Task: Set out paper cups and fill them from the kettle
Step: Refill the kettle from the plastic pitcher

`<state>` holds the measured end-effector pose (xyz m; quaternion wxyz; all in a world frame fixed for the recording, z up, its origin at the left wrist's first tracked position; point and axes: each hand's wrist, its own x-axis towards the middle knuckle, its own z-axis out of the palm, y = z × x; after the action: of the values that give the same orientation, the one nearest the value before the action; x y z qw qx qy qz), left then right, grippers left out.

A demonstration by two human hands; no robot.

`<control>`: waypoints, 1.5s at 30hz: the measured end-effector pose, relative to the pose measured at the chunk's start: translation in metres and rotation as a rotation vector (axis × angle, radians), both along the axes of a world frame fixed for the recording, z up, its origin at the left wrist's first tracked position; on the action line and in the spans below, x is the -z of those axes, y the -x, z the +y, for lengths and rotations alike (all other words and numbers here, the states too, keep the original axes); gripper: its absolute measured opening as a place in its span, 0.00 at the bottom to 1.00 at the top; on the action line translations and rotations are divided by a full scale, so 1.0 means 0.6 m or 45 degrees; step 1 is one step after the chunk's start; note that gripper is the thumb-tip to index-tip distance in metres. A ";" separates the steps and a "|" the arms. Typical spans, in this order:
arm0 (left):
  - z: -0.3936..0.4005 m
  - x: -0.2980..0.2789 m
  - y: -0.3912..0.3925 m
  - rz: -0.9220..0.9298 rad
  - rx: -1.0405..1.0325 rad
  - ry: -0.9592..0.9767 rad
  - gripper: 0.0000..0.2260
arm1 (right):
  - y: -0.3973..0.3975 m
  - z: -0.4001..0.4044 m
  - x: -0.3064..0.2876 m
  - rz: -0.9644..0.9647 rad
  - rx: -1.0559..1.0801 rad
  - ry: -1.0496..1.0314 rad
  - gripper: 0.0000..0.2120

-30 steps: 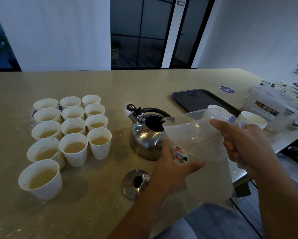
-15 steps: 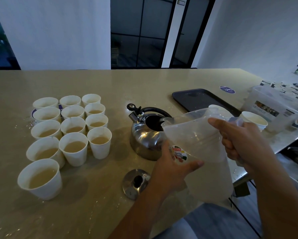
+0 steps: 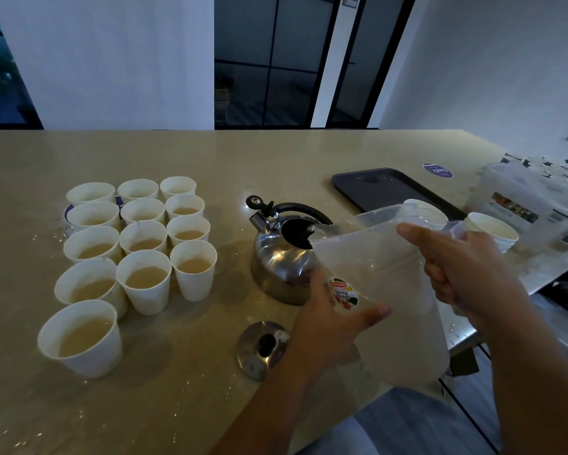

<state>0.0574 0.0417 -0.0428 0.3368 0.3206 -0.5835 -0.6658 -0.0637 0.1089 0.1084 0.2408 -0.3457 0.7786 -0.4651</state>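
A steel kettle (image 3: pixel 277 261) with a black handle stands lidless on the counter. Its lid (image 3: pixel 259 348) lies on the counter in front of it. I tilt a clear plastic pitcher (image 3: pixel 381 290) with its spout over the kettle's opening. My right hand (image 3: pixel 463 267) grips the pitcher's handle side. My left hand (image 3: pixel 328 320) cups the pitcher's lower side near its sticker. Several white paper cups (image 3: pixel 144 280) stand in rows at the left, most holding pale brown liquid.
A dark tray (image 3: pixel 384 188) lies behind the pitcher. More paper cups (image 3: pixel 492 231) stand at the right next to a clear plastic box (image 3: pixel 532 208). The counter (image 3: pixel 210 159) edge runs along the right, with a gap to the floor below.
The pitcher and both hands have shifted very slightly toward the kettle; the tilt stays about the same. Cups, kettle and lid have not moved.
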 end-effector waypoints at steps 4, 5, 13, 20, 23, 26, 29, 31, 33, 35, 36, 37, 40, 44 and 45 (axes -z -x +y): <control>-0.002 0.003 0.001 0.007 0.002 -0.004 0.38 | 0.001 -0.002 0.001 0.003 -0.002 -0.002 0.21; -0.003 0.004 0.002 0.004 0.004 -0.004 0.38 | 0.001 -0.003 0.001 0.002 -0.002 0.000 0.20; -0.004 0.008 0.000 0.044 0.016 -0.021 0.40 | 0.000 -0.006 0.004 -0.015 0.011 0.012 0.20; -0.005 0.012 0.002 0.081 0.038 -0.047 0.37 | -0.002 -0.006 0.006 0.003 0.016 0.030 0.21; -0.004 0.013 0.005 0.090 0.040 -0.066 0.40 | -0.003 -0.006 0.005 0.005 0.021 0.023 0.21; -0.008 0.015 0.004 0.066 0.033 -0.065 0.44 | -0.004 -0.009 0.004 -0.001 0.014 0.005 0.20; -0.009 0.020 0.004 0.104 0.039 -0.066 0.41 | -0.006 -0.015 0.005 0.037 0.005 -0.053 0.21; -0.005 0.026 0.006 0.169 0.047 -0.103 0.39 | -0.008 -0.019 0.009 0.114 -0.010 -0.079 0.22; -0.001 0.032 0.008 0.235 0.036 -0.139 0.39 | -0.010 -0.019 0.013 0.202 -0.020 -0.084 0.23; 0.000 0.034 0.008 0.220 0.024 -0.132 0.39 | -0.010 -0.019 0.014 0.242 -0.025 -0.085 0.24; 0.000 0.036 0.009 0.210 0.023 -0.121 0.39 | -0.010 -0.019 0.014 0.247 -0.024 -0.086 0.25; 0.000 0.035 0.008 0.199 0.019 -0.108 0.39 | -0.010 -0.018 0.014 0.244 -0.020 -0.084 0.25; 0.001 0.031 0.005 0.159 0.014 -0.070 0.37 | -0.011 -0.019 0.011 0.239 0.001 -0.084 0.25; -0.003 0.027 0.006 0.183 0.033 -0.090 0.36 | -0.011 -0.018 0.006 0.223 0.029 -0.100 0.23; -0.005 0.026 0.007 0.180 0.026 -0.092 0.36 | -0.011 -0.018 0.005 0.199 0.033 -0.092 0.23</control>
<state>0.0530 0.0384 -0.0584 0.3586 0.2788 -0.5372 -0.7107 -0.0570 0.0980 0.1052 0.1856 -0.3619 0.8158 -0.4112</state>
